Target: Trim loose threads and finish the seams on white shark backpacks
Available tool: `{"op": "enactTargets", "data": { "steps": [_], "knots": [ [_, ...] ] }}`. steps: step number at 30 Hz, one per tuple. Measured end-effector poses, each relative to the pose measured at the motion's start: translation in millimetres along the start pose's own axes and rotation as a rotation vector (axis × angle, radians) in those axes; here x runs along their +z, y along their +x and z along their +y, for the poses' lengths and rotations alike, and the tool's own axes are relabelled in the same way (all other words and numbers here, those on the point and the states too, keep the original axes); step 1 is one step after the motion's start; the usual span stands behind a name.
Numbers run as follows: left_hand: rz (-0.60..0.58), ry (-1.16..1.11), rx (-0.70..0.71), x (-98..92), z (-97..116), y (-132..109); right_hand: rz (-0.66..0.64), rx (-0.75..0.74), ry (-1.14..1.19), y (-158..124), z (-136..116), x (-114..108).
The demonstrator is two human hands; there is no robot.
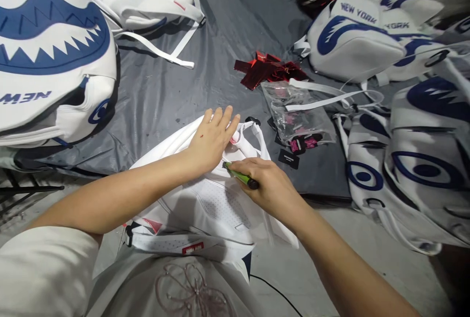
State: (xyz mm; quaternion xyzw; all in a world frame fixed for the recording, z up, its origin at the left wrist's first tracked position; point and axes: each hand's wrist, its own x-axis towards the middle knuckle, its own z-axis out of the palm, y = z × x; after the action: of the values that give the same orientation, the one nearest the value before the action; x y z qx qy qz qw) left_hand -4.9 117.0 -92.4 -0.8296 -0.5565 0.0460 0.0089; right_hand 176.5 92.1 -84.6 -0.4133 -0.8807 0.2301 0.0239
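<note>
Across our lap, seen from the head camera, lies a white leather-look backpack [216, 209] with a perforated panel and a small red label. Its straps reach onto the dark grey plastic sheet [205, 77] ahead. Our left hand [213, 138] rests flat on the backpack's upper part, fingers straight and close together, gripping nothing. Our right hand [268, 184] sits just beside it, fingers clamped around a slim green tool with a black end [240, 176]; the green tip points toward the left wrist, over the white material. Near the right hand, on the sheet, we see a clear plastic bag [299, 116] holding pink and black tags, with crumpled red foil pieces [268, 69] beyond it. White-and-blue backpacks printed NEW YORK [356, 37] pile up on the right. A white backpack with a blue shark-mouth print [51, 52] sits far left.
</note>
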Motion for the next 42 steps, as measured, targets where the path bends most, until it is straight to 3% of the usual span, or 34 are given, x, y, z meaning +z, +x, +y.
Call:
{"op": "enactTargets", "data": {
  "steps": [14,28,32,39,42],
  "knots": [
    [0.027,0.045,0.002,3.8,0.5,-0.7,0.055,-0.033,0.126,2.1,0.2,3.3],
    [0.031,0.022,0.009,2.5,-0.3,-1.1,-0.035,0.055,-0.173,4.0,-15.8,0.7],
    [0.034,0.014,0.003,3.5,-0.4,-1.9,-0.028,0.022,-0.135,1.3,-14.1,3.5],
    [0.041,0.020,0.001,3.4,-0.6,-2.3,0.199,-0.002,0.092,-7.9,-3.5,23.4],
    [0.054,0.026,0.001,4.1,-0.1,-2.3,0.262,0.031,0.077,-11.2,-5.0,28.4]
  ]
}}
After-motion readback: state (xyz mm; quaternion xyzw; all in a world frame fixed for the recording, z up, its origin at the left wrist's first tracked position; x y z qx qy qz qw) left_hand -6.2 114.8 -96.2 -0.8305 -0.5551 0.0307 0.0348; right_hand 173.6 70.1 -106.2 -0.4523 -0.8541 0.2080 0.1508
